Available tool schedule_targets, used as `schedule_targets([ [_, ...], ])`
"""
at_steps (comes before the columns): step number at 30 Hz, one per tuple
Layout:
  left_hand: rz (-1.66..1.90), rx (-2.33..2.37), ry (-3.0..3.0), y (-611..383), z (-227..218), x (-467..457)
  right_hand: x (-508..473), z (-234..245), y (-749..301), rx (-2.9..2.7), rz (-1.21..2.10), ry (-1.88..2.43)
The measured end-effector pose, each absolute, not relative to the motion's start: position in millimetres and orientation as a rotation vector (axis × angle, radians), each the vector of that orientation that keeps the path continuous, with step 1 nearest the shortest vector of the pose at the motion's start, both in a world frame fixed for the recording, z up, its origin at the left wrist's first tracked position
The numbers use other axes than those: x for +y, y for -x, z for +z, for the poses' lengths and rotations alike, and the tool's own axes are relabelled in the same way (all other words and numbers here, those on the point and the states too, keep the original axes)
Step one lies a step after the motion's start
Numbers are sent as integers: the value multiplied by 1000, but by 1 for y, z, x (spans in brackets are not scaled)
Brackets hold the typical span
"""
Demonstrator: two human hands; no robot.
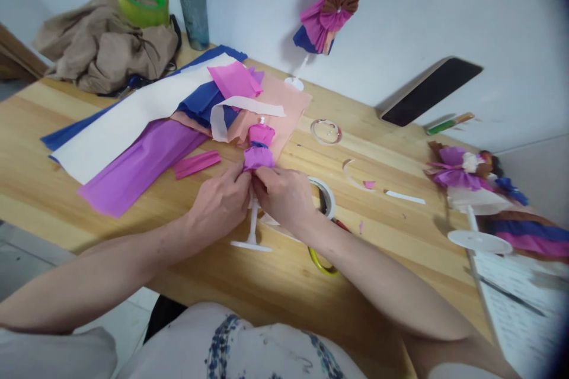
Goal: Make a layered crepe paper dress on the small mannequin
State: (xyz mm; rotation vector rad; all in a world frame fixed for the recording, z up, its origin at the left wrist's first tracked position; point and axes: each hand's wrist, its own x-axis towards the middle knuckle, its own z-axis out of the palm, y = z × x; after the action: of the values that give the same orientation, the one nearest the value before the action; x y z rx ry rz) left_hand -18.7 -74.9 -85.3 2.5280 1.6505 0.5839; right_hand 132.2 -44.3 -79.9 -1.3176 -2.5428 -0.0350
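Observation:
A miniature dress form (262, 122) stands upright on a thin white stand (253, 225) with a flat round base. Pink paper wraps its chest, a dark blue band circles the waist, and a purple crepe paper piece (259, 158) flares below. My left hand (221, 198) is closed on the lower edge of the purple paper from the left, fingertips pinched. From the right, my right hand (285, 194) pinches that same edge, its fingertips meeting the left ones. Both hands partly hide the paper's underside and the upper stand. Close to my left hand lies a folded pink strip (197, 164).
Crepe paper sheets (146, 112) are piled at the left. A tape roll (326, 198) and yellow-handled scissors (322, 260) lie by my right arm. Behind stand a finished paper-dressed form (331, 12) and a phone (431, 92); another dressed form (466, 172) stands at the right.

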Motion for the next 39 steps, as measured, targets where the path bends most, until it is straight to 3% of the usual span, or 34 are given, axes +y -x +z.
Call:
schedule_targets([
  [16,1008,1619,-2505,24,-80,-77,-43,-92,-136,-2456,6,1289],
  [23,609,1982,-2359,29,-77,-72,-45,-92,-138,-2424,-65,1229],
  [39,613,1956,-2412,29,-83,-71,-52,-96,-139,-2393,-339,1038],
])
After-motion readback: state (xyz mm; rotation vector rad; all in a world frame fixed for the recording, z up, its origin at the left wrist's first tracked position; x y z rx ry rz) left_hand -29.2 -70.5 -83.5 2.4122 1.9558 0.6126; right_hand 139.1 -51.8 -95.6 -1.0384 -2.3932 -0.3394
